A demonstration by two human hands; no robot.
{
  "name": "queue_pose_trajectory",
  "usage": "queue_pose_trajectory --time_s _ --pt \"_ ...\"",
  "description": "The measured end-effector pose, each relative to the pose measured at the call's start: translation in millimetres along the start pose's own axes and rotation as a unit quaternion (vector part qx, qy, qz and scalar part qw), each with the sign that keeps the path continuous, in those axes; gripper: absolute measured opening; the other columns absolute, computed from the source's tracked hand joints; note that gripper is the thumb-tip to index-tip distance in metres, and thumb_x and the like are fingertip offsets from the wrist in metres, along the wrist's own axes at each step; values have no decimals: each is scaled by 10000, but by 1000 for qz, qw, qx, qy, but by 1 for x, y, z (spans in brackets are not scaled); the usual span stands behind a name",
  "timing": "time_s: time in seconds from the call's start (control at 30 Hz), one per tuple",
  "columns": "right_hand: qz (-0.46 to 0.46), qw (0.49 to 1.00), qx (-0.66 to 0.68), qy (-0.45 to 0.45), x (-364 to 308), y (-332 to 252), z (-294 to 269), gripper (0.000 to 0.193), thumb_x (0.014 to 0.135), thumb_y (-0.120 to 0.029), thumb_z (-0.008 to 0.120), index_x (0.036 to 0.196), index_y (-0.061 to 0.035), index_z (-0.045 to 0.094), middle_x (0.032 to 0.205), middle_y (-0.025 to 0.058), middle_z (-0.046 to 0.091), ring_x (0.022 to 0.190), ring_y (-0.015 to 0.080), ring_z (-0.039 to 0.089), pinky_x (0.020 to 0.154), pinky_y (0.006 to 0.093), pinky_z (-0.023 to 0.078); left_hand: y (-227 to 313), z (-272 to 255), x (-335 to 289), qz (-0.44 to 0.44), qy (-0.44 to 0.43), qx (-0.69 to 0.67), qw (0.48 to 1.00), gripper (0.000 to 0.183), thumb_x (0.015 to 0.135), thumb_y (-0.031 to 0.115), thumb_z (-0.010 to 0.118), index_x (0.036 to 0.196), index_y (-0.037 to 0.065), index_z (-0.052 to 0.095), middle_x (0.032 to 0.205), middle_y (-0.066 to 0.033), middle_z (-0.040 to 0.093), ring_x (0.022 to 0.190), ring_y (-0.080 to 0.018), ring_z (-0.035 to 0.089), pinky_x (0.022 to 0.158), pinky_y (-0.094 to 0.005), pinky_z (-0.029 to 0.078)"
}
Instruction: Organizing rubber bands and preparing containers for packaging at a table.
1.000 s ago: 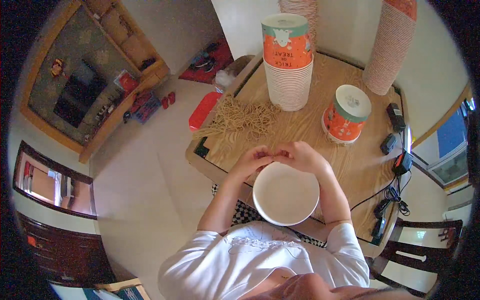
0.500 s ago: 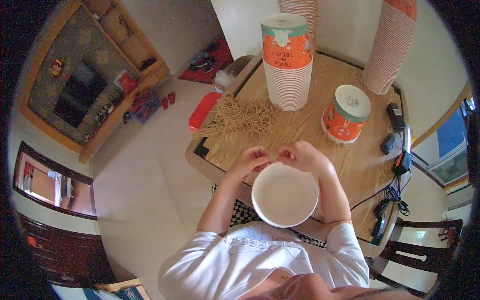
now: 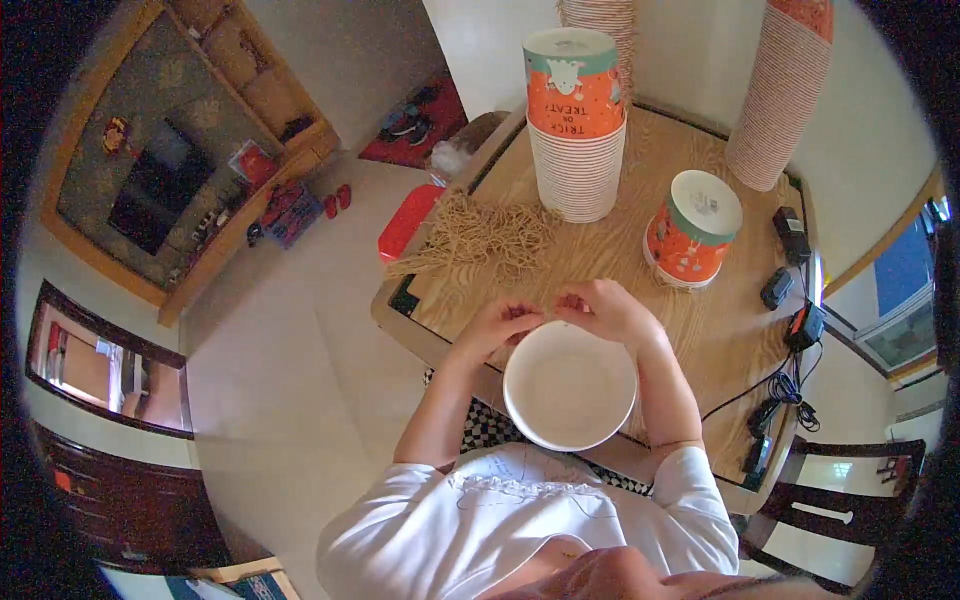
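In the head view, the one view here, I see the person's two hands meeting at the far rim of a white paper tub [image 3: 570, 390]. Its mouth faces up, and it sits in front of the chest at the near edge of the wooden table [image 3: 640, 320]. The left hand [image 3: 498, 328] has its fingers curled in narrow; the right hand [image 3: 602, 308] is bunched likewise, just beside it. Whether either grips cord or only the rim, I cannot tell. I'd judge this tub to be midway through its handwork. An upturned orange tub [image 3: 684, 248] stands apart on the right, with brown strands at its lower rim, so it looks finished to me. Plenty seems left: a loose heap of brown cords [image 3: 490, 235] and a tall nested stack of tubs [image 3: 577, 170] wait beyond the hands.
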State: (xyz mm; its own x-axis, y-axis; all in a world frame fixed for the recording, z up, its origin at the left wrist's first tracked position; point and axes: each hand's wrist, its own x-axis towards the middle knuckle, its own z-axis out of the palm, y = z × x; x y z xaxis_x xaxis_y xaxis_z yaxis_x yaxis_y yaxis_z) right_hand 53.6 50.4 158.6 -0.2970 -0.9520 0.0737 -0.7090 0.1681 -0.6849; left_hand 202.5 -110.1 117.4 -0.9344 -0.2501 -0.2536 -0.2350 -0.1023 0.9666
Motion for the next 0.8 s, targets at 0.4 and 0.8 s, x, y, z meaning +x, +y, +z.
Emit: queue_pose_trajectory --time_s 0.4,0.8 --pt "7 999 43 16 2 1 2 198 820 -240 601 938 -84 637 815 140 663 769 318 646 676 418 508 1 4 5 11 46 -35 998 236 804 302 672 938 112 637 813 15 624 681 -88 567 589 -218 445" --pt "-18 999 36 31 2 0 3 191 813 -233 610 896 -62 622 780 147 656 742 340 635 651 426 499 -1 0 7 15 34 -43 998 140 824 268 649 876 141 626 742 40 605 640 -66 545 556 -216 420"
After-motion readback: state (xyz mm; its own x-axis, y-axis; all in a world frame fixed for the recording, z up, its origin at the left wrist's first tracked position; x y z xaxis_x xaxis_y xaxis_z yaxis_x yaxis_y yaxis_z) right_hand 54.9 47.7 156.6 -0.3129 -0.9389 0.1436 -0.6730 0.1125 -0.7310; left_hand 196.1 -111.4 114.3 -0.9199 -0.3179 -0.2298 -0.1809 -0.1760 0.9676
